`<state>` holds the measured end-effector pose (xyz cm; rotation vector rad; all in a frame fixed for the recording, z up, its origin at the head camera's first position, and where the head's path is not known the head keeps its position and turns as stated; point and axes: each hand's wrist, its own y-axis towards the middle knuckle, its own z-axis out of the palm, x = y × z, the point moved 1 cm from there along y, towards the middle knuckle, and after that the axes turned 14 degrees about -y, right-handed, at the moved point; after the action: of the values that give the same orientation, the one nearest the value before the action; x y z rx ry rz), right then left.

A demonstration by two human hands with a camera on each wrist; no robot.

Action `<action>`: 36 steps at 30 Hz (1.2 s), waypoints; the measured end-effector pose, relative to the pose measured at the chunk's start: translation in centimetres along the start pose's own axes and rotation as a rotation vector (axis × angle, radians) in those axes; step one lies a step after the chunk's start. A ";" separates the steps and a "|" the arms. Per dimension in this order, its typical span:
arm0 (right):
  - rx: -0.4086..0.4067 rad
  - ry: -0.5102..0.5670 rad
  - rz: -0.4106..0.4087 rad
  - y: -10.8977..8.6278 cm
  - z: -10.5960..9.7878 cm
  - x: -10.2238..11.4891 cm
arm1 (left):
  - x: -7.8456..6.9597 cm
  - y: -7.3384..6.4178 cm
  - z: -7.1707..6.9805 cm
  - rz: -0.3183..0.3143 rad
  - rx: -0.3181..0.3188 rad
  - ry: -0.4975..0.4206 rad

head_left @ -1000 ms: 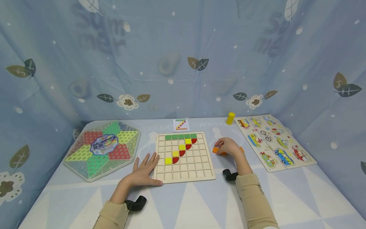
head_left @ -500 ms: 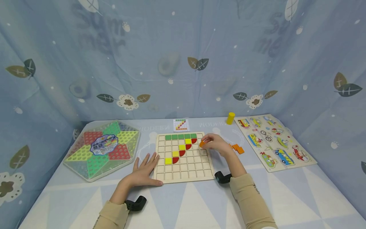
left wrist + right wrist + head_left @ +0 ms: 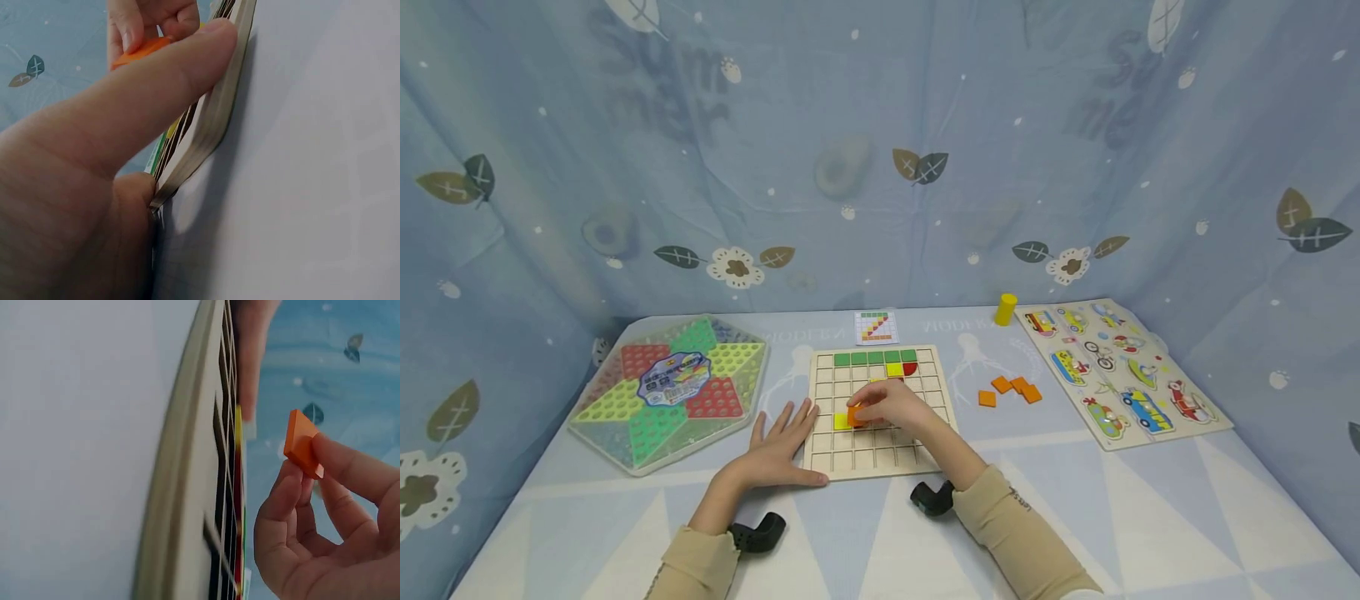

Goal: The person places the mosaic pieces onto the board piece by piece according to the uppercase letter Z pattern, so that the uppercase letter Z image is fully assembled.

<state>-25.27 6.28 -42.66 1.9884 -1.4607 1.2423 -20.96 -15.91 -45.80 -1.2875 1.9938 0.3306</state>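
Observation:
In the head view a wooden grid board [image 3: 865, 464] lies mid-table. Green square tiles [image 3: 875, 358] line its top row, and yellow squares [image 3: 893, 369] and red quarter-round pieces [image 3: 910, 368] step down diagonally, partly hidden by my right hand [image 3: 895, 405]. That hand pinches an orange square tile [image 3: 854, 416] between thumb and fingers, over the board's lower-left part. The right wrist view shows the tile [image 3: 300, 447] held tilted, above the board's surface. My left hand [image 3: 775, 458] rests with spread fingers at the board's left side, its thumb [image 3: 169, 81] along the near corner.
Several orange tiles [image 3: 988, 399] lie right of the board. A pattern card [image 3: 876, 327] is behind it, a yellow cylinder [image 3: 1005, 309] at the back right. A vehicle puzzle board [image 3: 1120, 396] lies far right; a hexagonal star-pattern game box [image 3: 655, 433] sits left.
My right hand has picked an orange tile from the group on the right and carried it leftward over the board. My left hand has stayed in place.

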 end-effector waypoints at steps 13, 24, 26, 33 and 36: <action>-0.085 -0.355 -0.076 0.4 2.7 0.9 | -0.2 0.0 -0.1 0.016 0.002 -0.010; -0.108 -0.550 -0.095 0.3 3.4 1.6 | -0.1 0.0 -0.1 0.014 -0.005 0.000; -0.115 -0.578 -0.112 0.2 3.5 1.7 | -0.1 -0.1 -0.1 0.014 -0.005 0.000; -0.106 -0.404 -0.097 0.0 1.8 0.9 | -0.1 -0.2 0.0 0.008 -0.009 0.005; -0.130 -0.294 -0.045 -0.2 -0.1 0.1 | -0.1 -0.2 -0.1 0.009 -0.009 0.002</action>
<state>-25.13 6.38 -42.51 2.1699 -1.5746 0.8388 -20.82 -15.92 -45.63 -1.2857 2.0026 0.3429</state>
